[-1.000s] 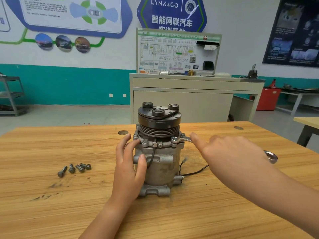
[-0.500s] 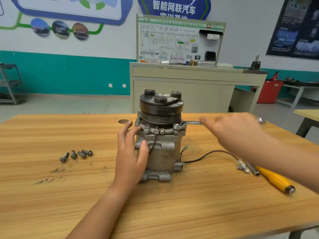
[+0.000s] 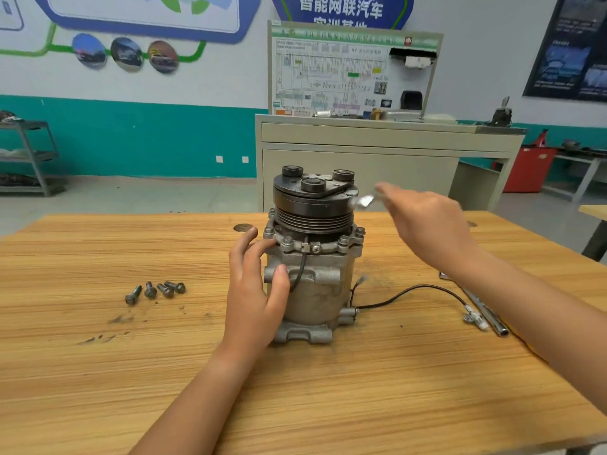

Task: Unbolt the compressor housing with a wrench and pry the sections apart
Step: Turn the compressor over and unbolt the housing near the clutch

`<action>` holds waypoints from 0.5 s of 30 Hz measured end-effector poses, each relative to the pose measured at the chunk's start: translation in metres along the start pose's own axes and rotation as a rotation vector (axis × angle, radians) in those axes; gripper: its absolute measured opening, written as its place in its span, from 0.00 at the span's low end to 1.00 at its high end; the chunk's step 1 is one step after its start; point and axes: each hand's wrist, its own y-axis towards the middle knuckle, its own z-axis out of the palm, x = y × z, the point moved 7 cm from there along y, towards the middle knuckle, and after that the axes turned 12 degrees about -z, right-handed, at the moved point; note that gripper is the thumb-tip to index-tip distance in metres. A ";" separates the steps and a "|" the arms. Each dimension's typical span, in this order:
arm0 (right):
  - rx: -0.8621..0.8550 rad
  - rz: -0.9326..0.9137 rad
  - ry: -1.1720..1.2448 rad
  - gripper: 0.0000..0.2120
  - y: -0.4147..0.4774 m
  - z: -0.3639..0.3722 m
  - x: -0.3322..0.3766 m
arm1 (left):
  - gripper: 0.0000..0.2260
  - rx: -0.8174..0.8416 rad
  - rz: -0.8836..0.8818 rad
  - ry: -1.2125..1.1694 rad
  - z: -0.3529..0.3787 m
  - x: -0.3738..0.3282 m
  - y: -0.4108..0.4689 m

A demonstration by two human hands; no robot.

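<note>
Ribbed cylindrical compressor (image 3: 314, 292), shiny wrench (image 3: 364, 201), woodgrain table (image 3: 131, 372)

We log an automotive training workshop: a green-framed wiring-diagram demonstration board (image 3: 353, 70) on a beige metal cabinet (image 3: 361, 165), blue car-themed wall signage (image 3: 341, 9), a grey steel shelf rack (image 3: 33, 156), a red metal cabinet (image 3: 528, 172), and a scuffed wooden worktop (image 3: 98, 372).
</note>
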 end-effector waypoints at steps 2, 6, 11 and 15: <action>-0.038 0.084 0.093 0.18 -0.011 -0.019 -0.003 | 0.13 -0.011 0.009 0.007 0.000 -0.001 0.000; 0.127 0.022 0.016 0.23 -0.029 -0.046 0.013 | 0.09 -0.022 0.025 0.018 -0.001 -0.001 0.000; 0.446 0.028 -0.111 0.29 -0.040 -0.039 0.017 | 0.03 -0.070 0.071 0.035 -0.007 -0.008 0.000; 0.529 0.069 -0.127 0.31 -0.035 -0.030 0.024 | 0.03 -0.093 0.102 0.044 -0.010 -0.013 0.000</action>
